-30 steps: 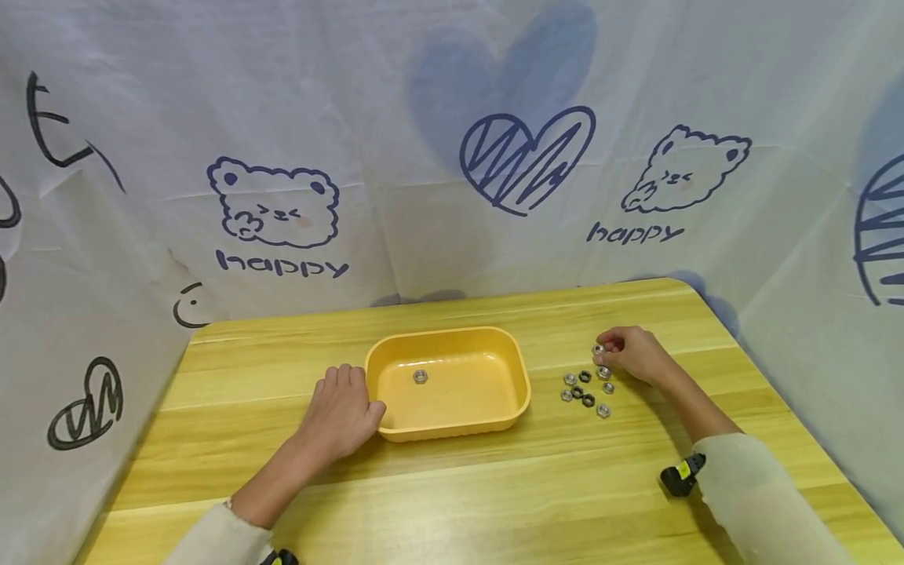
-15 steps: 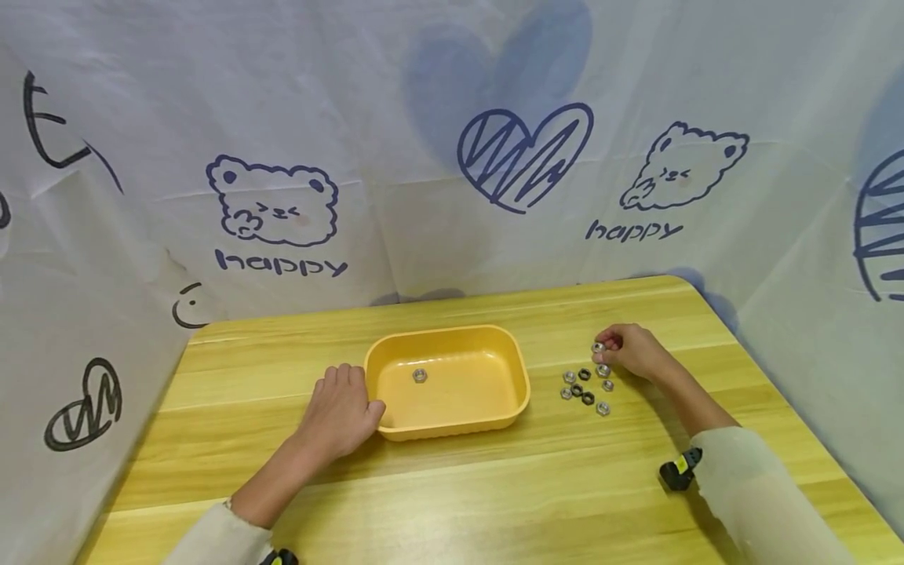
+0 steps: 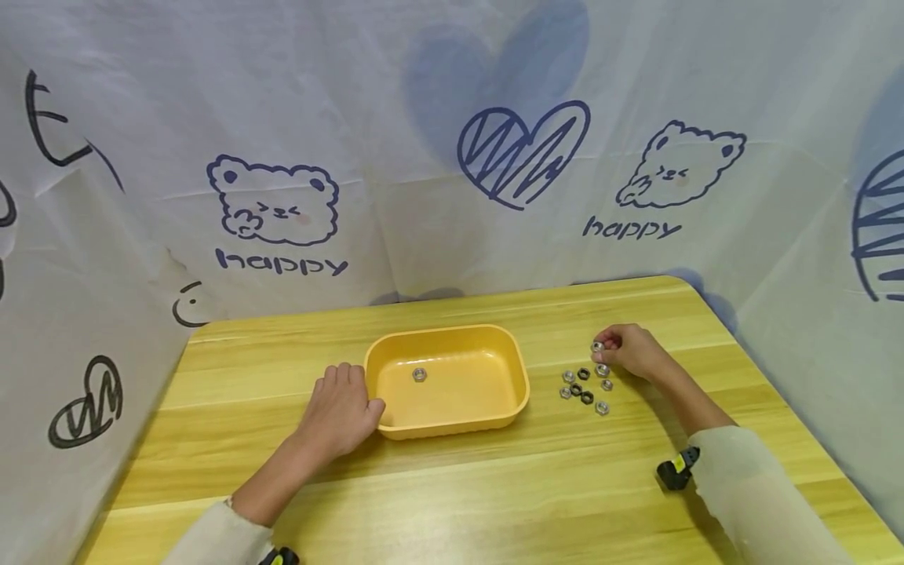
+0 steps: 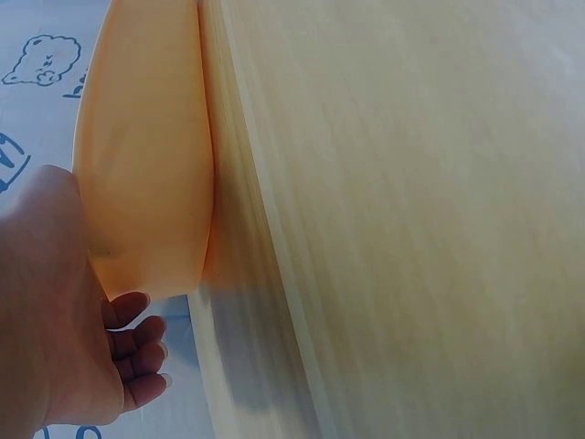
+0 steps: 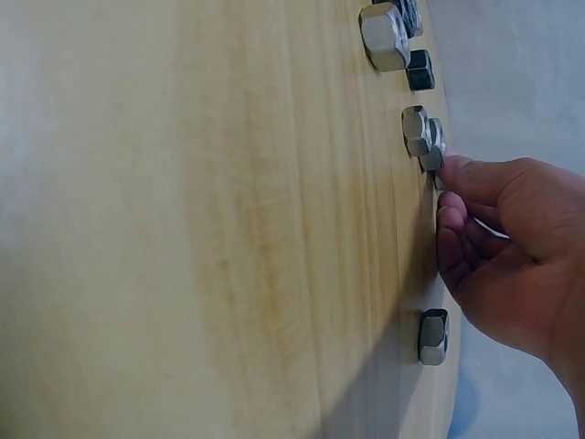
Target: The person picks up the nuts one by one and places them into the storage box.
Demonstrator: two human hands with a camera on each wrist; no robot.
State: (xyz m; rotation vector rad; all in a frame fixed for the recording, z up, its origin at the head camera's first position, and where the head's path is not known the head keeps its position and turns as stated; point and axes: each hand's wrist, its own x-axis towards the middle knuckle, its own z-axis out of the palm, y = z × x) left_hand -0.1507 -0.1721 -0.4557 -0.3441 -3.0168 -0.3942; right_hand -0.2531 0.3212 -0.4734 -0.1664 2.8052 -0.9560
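A yellow plastic tray (image 3: 508,408) sits mid-table with one silver nut (image 3: 419,374) inside it. My left hand (image 3: 346,396) lies flat on the table against the tray's near left corner, thumb touching the rim. The left wrist view shows the tray's outer wall (image 4: 146,165) beside that hand (image 4: 73,329), its fingers loosely bent and holding nothing. To the right of the tray lies a cluster of several silver and black nuts (image 3: 585,388). My right hand (image 3: 609,345) is at the cluster's far edge and pinches a silver nut (image 3: 598,346) between thumb and fingertips (image 5: 452,169), low over the wood.
The wooden table (image 3: 494,486) is walled on three sides by a white printed cloth (image 3: 395,157). A loose nut (image 5: 433,336) lies under my right palm, and others (image 5: 384,37) are further off. A black and yellow wrist device (image 3: 674,471) sits by my right sleeve.
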